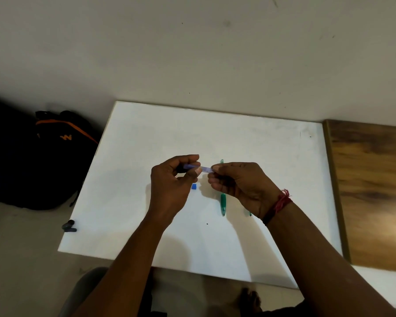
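The left hand and right hand hover close over the white board. A small blue cap lies just under the left fingertips. Beyond it, each hand pinches one end of the blue pen. Likely mid-disassembly; the next move calls for a straight, opposed pull or twist.

At the board's middle a cap lies left of a pen, under a tube held by left hand and right hand. Backpack beyond left edge, wooden panel along right.
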